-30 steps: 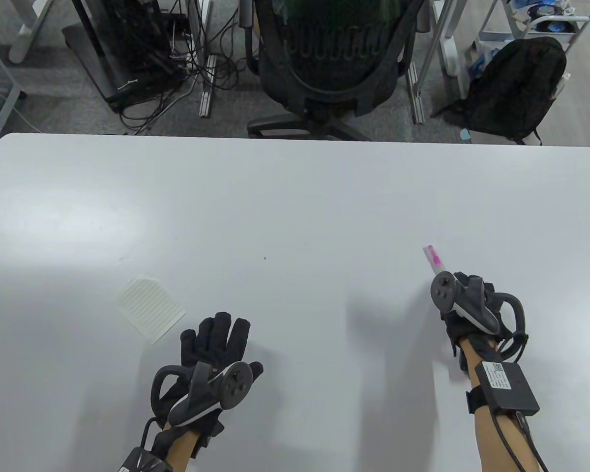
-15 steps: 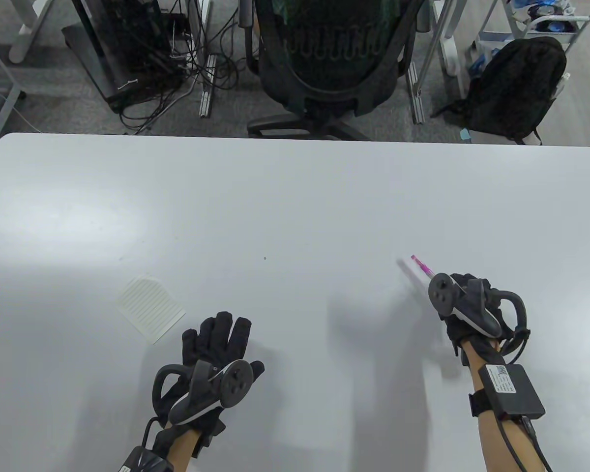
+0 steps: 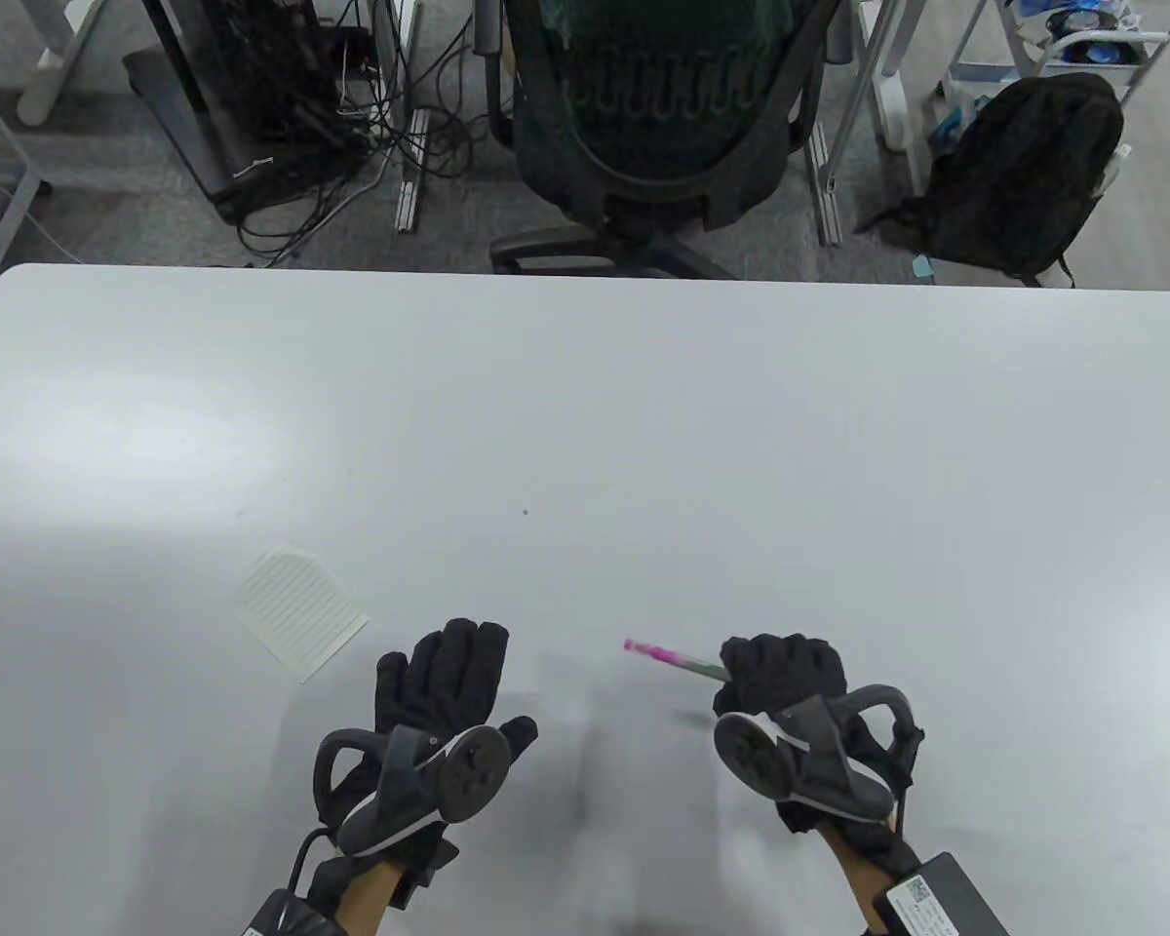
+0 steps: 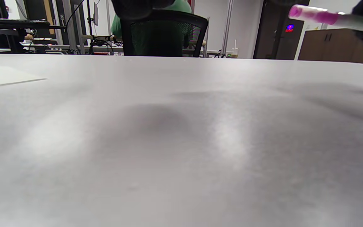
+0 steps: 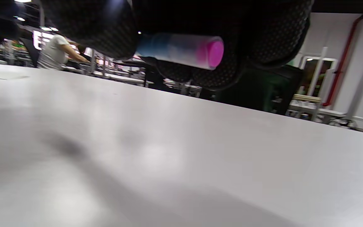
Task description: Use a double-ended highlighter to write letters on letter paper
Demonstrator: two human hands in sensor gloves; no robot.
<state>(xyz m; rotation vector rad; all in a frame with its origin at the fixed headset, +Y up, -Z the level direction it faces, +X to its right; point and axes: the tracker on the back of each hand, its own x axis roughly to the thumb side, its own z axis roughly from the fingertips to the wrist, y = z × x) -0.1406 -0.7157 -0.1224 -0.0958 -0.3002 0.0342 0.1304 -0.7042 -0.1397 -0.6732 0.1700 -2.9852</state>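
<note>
Right hand [image 3: 785,678]: grips highlighter [image 3: 668,655], now swung inward from the right, toward left hand [image 3: 448,673]
Left hand: flat, fingers straight; uncapping likely next

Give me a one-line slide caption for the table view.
Right hand grips a pink-capped highlighter above the white table; open left hand rests near the lined letter paper.

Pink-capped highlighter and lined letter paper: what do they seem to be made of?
Pink-capped highlighter held in the right hand: likely plastic. The cap end looks translucent and frosted with pink showing through, smooth in the right wrist view.
Lined letter paper: probably thin matt paper, cream-white with fine ruled lines, lying flat on the white table.
</note>
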